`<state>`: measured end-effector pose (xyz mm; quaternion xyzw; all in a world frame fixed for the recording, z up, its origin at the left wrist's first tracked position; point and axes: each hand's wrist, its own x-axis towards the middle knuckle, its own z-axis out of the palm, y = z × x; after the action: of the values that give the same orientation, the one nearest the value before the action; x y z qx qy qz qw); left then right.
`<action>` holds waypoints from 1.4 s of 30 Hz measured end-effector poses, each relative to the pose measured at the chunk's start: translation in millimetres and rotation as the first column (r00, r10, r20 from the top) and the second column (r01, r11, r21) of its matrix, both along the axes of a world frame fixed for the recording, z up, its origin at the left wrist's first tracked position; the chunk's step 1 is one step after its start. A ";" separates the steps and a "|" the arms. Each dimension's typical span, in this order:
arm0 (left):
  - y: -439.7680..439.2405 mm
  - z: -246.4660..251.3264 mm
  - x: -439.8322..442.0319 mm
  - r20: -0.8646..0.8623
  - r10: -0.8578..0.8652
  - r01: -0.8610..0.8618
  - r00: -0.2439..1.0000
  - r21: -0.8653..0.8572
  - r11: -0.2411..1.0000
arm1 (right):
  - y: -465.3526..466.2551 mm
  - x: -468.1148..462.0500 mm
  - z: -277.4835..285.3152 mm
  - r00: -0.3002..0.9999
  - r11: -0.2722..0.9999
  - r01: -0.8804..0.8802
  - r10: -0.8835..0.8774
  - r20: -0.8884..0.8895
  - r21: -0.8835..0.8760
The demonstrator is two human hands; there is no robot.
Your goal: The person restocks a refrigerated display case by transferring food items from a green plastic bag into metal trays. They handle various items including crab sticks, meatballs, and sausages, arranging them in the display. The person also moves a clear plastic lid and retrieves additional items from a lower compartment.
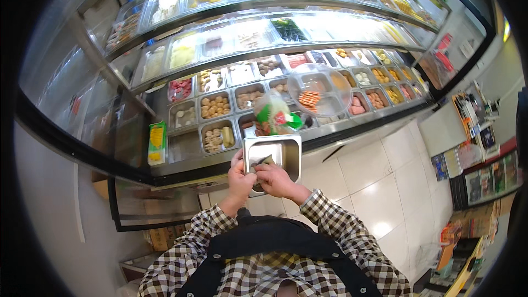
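A rectangular stainless steel food pan (293, 159) is held in front of me, at the front edge of a refrigerated display case. My left hand (240, 179) grips its left side, thumb towards the near rim. My right hand (275, 178) reaches over the near rim, its fingers closed around a small dark grey piece (269, 159). What this piece is, I cannot tell. More dark bits lie by the fingertips, partly hidden. Just beyond the pan, a blurred clear plastic bag (268, 107) with green and red print lies over the case's pans. A round clear plastic container (342, 105) rests to its right.
Rows of steel pans hold food balls (215, 107), sausages (375, 100) and other pieces. Clear trays line the shelf (247, 53) above. A green and yellow packet (156, 143) stands at the case's left. Tiled floor (371, 173) and a cluttered side counter (441, 128) lie right.
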<state>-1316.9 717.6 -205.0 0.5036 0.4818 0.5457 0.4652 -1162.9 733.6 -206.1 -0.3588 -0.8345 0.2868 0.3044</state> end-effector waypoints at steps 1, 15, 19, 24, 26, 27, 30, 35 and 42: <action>-2.3 2.7 11.9 -0.071 -0.044 0.046 0.997 0.033 0.998 | -7.2 19.6 2.9 0.992 0.994 -0.041 0.030 0.120 0.097; -24.4 -8.1 100.6 0.110 -0.303 0.311 0.947 -0.072 0.948 | -38.1 88.4 -9.9 0.851 0.817 0.521 -0.472 -0.231 0.248; -22.8 -2.2 105.9 0.176 -0.231 0.269 0.957 -0.236 0.934 | -27.8 112.4 4.7 0.792 0.744 0.236 -0.520 0.319 0.625; -22.6 15.7 109.6 -0.072 -0.208 0.209 0.975 0.012 0.978 | -40.4 120.4 -1.3 0.651 0.772 0.560 -0.634 0.417 0.299; -21.8 18.7 110.3 -0.217 -0.136 0.179 0.967 0.197 0.964 | -51.6 103.8 -13.1 0.707 0.790 0.613 -0.565 0.426 0.030; -21.8 18.3 110.1 -0.212 -0.113 0.171 0.971 0.278 0.945 | -54.3 96.7 -18.8 0.711 0.768 0.638 -0.559 0.427 -0.058; -22.6 13.3 108.7 -0.304 -0.184 0.272 0.935 0.279 0.921 | -59.6 71.3 -26.9 0.878 0.768 0.412 -0.478 -0.011 -0.491; -22.9 0.9 98.1 -0.118 -0.172 0.183 0.978 0.085 0.979 | -70.1 98.8 -18.2 0.531 0.442 -0.347 -0.634 -0.562 -0.827; -21.2 -8.5 93.8 0.045 -0.077 0.078 0.996 -0.030 0.997 | -67.4 168.2 -15.5 0.015 0.490 -0.750 -0.659 -0.752 -0.444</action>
<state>-1223.1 696.4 -213.5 0.5025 0.4603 0.5305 0.5042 -994.7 666.1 -221.5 -0.0954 -0.0799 0.8295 0.5444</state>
